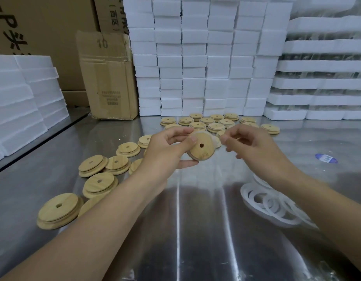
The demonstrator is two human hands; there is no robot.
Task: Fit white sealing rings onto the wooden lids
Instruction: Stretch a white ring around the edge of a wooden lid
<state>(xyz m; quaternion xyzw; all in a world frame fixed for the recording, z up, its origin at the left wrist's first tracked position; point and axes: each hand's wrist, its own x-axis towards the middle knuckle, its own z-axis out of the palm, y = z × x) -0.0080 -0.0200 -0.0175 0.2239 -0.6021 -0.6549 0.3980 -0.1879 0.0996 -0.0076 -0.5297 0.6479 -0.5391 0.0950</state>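
Observation:
My left hand (167, 147) grips a round wooden lid (202, 148) with a centre hole, held tilted above the steel table. A thin translucent white ring (216, 141) shows at the lid's right edge, and the fingers of my right hand (250, 145) pinch there; the hand is blurred. Several bare wooden lids (98, 184) lie on the table at the left. More lids (216, 123) lie in rows behind my hands. A pile of white sealing rings (270, 203) lies at the right, partly under my right forearm.
The shiny steel table (195, 230) reflects light. Stacked white foam blocks (206, 57) form a wall at the back and right. Foam slabs (23, 98) and a cardboard box (108, 78) stand at the left. A blue-and-white sticker (326, 158) lies at the right.

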